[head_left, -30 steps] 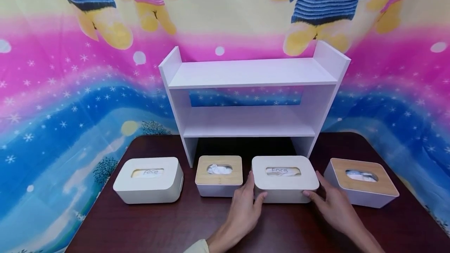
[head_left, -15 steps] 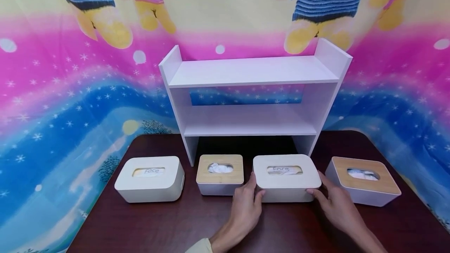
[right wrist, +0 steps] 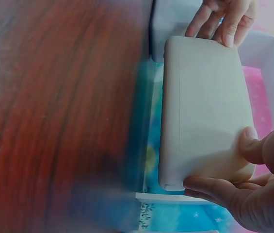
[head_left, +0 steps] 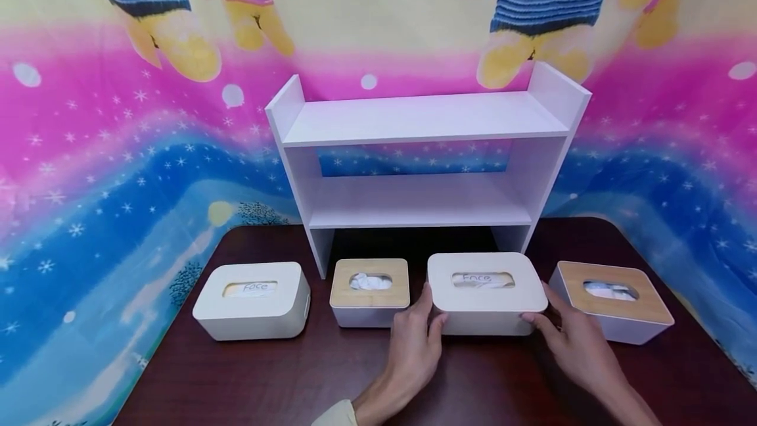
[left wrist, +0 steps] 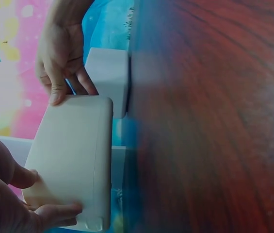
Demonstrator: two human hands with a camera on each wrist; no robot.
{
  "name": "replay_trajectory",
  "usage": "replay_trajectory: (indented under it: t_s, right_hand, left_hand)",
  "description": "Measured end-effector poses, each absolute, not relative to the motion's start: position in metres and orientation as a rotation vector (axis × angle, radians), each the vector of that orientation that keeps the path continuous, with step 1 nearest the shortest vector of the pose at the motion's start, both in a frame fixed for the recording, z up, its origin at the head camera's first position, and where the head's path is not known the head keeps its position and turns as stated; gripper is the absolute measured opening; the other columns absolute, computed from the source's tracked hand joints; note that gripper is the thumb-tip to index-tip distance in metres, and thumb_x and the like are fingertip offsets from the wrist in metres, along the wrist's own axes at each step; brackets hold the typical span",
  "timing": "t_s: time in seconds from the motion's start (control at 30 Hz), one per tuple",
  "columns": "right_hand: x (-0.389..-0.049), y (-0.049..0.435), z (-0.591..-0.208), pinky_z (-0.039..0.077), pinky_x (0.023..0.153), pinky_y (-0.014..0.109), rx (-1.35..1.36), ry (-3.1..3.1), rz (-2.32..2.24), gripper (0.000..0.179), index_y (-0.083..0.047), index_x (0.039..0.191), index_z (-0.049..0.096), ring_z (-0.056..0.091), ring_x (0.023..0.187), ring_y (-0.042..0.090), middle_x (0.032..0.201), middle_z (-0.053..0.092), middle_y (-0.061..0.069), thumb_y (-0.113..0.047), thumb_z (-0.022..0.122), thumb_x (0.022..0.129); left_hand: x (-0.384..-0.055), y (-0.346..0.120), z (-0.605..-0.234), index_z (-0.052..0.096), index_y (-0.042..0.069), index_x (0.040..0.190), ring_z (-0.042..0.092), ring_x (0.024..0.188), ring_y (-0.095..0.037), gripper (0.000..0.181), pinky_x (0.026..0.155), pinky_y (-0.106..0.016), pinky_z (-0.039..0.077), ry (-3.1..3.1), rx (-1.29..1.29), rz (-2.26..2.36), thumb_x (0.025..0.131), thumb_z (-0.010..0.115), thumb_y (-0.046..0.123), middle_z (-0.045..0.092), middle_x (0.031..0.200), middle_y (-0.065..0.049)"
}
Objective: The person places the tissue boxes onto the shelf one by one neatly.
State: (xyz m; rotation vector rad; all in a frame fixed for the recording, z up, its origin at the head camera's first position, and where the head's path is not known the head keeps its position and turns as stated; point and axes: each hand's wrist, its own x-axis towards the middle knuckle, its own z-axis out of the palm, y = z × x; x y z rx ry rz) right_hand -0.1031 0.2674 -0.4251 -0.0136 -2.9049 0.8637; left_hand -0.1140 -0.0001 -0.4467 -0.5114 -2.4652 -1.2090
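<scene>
My left hand [head_left: 414,334] and right hand [head_left: 579,350] grip the two ends of a cream tissue box [head_left: 487,324]. Its lid faces up, with paper marked "Face" showing in the oval slot. In the left wrist view, a thumb presses the front of the tissue box [left wrist: 71,141] while fingers reach around the end. The right wrist view shows the same hold on the tissue box [right wrist: 207,97], with a gap between its bottom edge and the table [right wrist: 64,107].
To the left stand a small wood-lidded tissue box [head_left: 337,294] and another cream tissue box [head_left: 254,327]. A second wood-lidded tissue box [head_left: 621,327] is at the right, close to my right hand. Behind them rises a white two-tier shelf [head_left: 426,117] before a printed cloth backdrop [head_left: 378,18].
The cream tissue box between my hands has risen slightly and shifted a little to the right. My right hand has moved right with it. The other boxes have stayed in place.
</scene>
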Motion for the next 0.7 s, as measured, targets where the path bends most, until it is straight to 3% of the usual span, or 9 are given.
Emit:
replay_trajectory:
  t_s: [0.07,0.1,0.2,0.37,0.7]
  right_hand:
    - [-0.102,0.267,-0.422,0.044,0.061,0.028,-0.040,-2.919,0.862,0.076,0.001,0.167,0.032,0.069,0.080,0.037,0.097,0.073,0.031,-0.038,0.063,0.109]
    - [-0.101,0.267,-0.420,0.043,0.059,0.028,-0.045,-2.919,0.858,0.076,0.000,0.167,0.032,0.067,0.073,0.033,0.092,0.073,0.028,-0.039,0.062,0.109]
    - [-0.098,0.266,-0.415,0.034,0.052,0.027,-0.059,-2.913,0.856,0.077,-0.003,0.168,0.030,0.040,0.052,0.017,0.063,0.056,0.004,-0.042,0.061,0.109]
    - [-0.095,0.264,-0.408,0.032,0.051,0.027,-0.021,-2.833,0.815,0.073,-0.006,0.167,0.036,0.037,0.049,0.014,0.061,0.053,0.001,-0.040,0.064,0.108]
    - [-0.096,0.259,-0.393,0.030,0.048,0.027,0.040,-2.670,0.773,0.065,-0.006,0.161,0.047,0.033,0.049,0.008,0.060,0.055,0.001,-0.030,0.070,0.106]
  left_hand:
    - [-0.114,0.000,-0.444,0.056,-0.012,0.148,0.071,0.127,-0.030,0.054,0.099,-0.040,0.064,-2.450,-0.518,-1.229,0.100,0.075,0.006,0.071,0.139,-0.024]
    - [-0.114,-0.001,-0.443,0.056,-0.012,0.148,0.071,0.127,-0.029,0.055,0.099,-0.039,0.064,-2.443,-0.521,-1.239,0.100,0.075,0.006,0.071,0.139,-0.023]
    - [-0.114,-0.002,-0.439,0.056,-0.012,0.149,0.074,0.120,-0.023,0.055,0.092,-0.033,0.065,-2.423,-0.529,-1.277,0.100,0.075,0.005,0.071,0.139,-0.023]
    - [-0.114,-0.005,-0.432,0.058,-0.011,0.147,0.073,0.099,-0.011,0.054,0.076,-0.019,0.059,-2.381,-0.531,-1.311,0.099,0.076,0.006,0.073,0.136,-0.023]
    - [-0.118,-0.012,-0.411,0.061,-0.008,0.145,0.073,0.102,-0.012,0.054,0.077,-0.019,0.060,-2.332,-0.501,-1.393,0.098,0.077,0.012,0.070,0.139,-0.022]
